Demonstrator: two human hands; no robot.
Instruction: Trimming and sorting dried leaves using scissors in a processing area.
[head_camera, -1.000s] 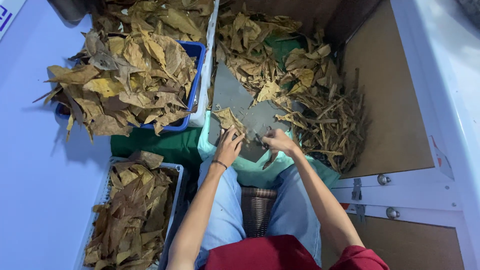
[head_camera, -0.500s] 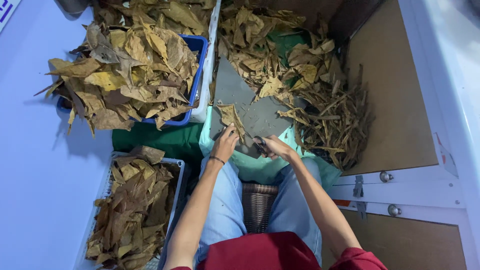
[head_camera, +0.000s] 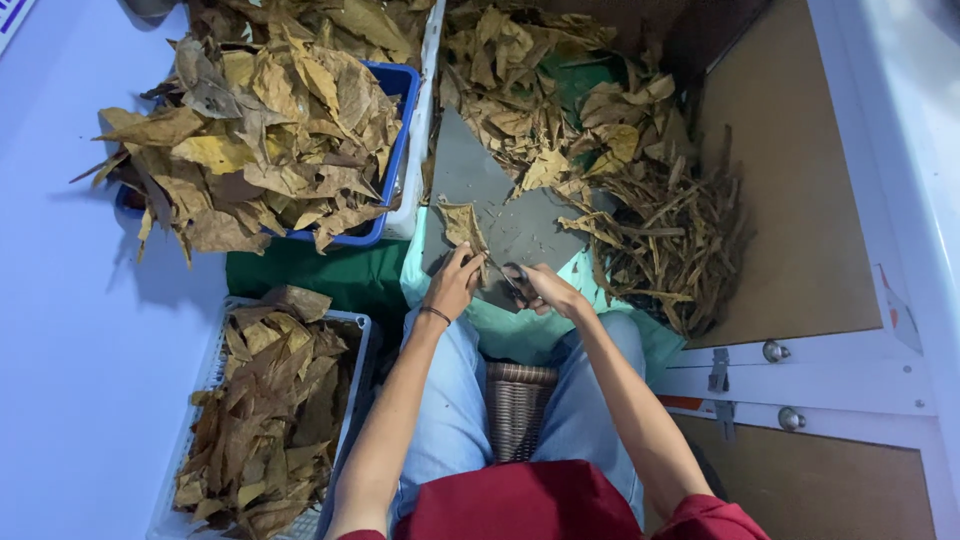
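I sit on a woven stool (head_camera: 517, 400) and look down at my knees. My left hand (head_camera: 455, 282) pinches the lower end of a dry brown leaf (head_camera: 463, 226) that stands up over a grey board (head_camera: 470, 185). My right hand (head_camera: 545, 290) grips a pair of scissors (head_camera: 508, 277), whose blades point left toward the base of that leaf. The two hands are close together, just above a teal cloth (head_camera: 520, 330) spread over my lap.
A blue crate (head_camera: 390, 150) heaped with dry leaves stands at the upper left. A white basket (head_camera: 350, 400) of darker leaves sits at the lower left. Loose leaves and a pile of stems (head_camera: 670, 250) lie at the right, beside a brown panel (head_camera: 790, 200).
Both hands have stayed at the leaf. The leaf now stands a little higher and the scissors sit closer to its base. The view has shifted slightly.
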